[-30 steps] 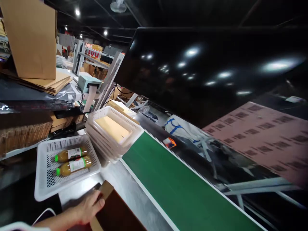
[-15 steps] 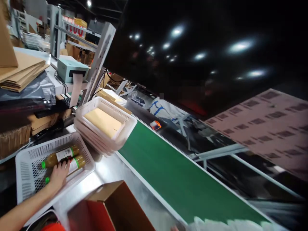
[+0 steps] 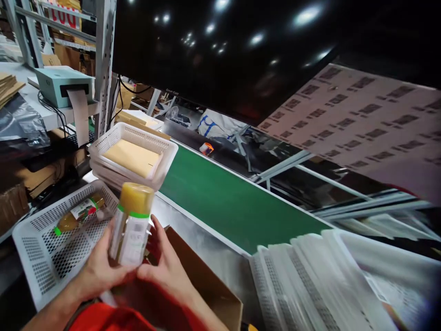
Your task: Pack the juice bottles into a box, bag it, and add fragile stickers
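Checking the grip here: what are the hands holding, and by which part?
Both hands hold one bottle: the left hand and right hand clasp its labelled body near the lower end, bottom end pointing up.

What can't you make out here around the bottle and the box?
Head view only:
- Bottle label: blurred by motion, unreadable.
- Cardboard box inside: covered by left hand and right hand.
- White baskets at right: smeared, cut by the edge; contents unclear.

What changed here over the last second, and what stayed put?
One bottle left the white basket and is now held by both the left hand and right hand above the cardboard box. The other bottle stays in the basket; the stacked trays are unmoved.
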Demonstrator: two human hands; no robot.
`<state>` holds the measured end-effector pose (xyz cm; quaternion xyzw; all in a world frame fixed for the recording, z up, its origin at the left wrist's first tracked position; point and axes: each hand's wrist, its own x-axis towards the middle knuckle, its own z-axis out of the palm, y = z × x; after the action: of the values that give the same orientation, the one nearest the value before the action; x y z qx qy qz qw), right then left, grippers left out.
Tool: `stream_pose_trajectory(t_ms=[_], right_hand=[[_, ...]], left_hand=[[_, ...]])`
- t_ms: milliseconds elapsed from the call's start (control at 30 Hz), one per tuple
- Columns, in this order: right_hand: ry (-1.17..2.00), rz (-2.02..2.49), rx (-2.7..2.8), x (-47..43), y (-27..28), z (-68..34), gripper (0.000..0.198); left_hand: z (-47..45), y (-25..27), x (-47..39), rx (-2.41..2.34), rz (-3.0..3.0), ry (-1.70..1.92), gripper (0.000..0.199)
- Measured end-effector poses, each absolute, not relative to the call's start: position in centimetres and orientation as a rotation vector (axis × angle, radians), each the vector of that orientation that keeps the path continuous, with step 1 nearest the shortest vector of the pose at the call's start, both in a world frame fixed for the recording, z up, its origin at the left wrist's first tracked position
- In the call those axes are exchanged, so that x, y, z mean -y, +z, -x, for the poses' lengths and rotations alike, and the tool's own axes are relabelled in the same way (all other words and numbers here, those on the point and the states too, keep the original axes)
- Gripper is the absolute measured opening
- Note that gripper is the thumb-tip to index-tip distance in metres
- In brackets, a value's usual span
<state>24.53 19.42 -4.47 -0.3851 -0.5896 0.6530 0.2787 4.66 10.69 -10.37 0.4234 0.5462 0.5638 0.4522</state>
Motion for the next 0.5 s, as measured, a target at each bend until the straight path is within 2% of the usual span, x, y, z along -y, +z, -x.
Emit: stream_pose_trajectory(t_ms=[67,133,200,233,300,400,500], right_hand=[[1.719,1.047,1.517,-19.8,-4.0,-25.5,0.109],[1.562,1.161,1.547,-20.3,-3.5,-28.7,0.095],[1.367,1.294,1.657,-20.7,-3.1,-32.9,0.096],[1.284,1.364,1.730,-20.8,-3.0,-34.9,0.097],[1.213,1.513,1.914,-20.8,-3.3,-38.1,0.097],[1.256,1.775,2.123,-20.8,-5.7,-40.0,0.093],[1.363,1.946,2.306,-21.6,-10.0,-39.2,0.089]], left_hand=[[-4.2,-8.7,-11.8,-1.246,-1.476,1.284,0.110],[-1.0,-9.3,-13.4,-1.294,-1.746,1.148,0.086],[3.6,-12.2,-15.1,-1.648,-1.715,1.044,0.068],[5.9,-14.5,-15.7,-1.898,-1.660,0.960,0.067],[9.5,-19.6,-16.4,-2.301,-1.621,0.570,0.073],[11.8,-26.5,-15.9,-2.414,-1.683,0.044,0.071],[12.1,-29.9,-15.2,-2.486,-1.722,-0.130,0.071]])
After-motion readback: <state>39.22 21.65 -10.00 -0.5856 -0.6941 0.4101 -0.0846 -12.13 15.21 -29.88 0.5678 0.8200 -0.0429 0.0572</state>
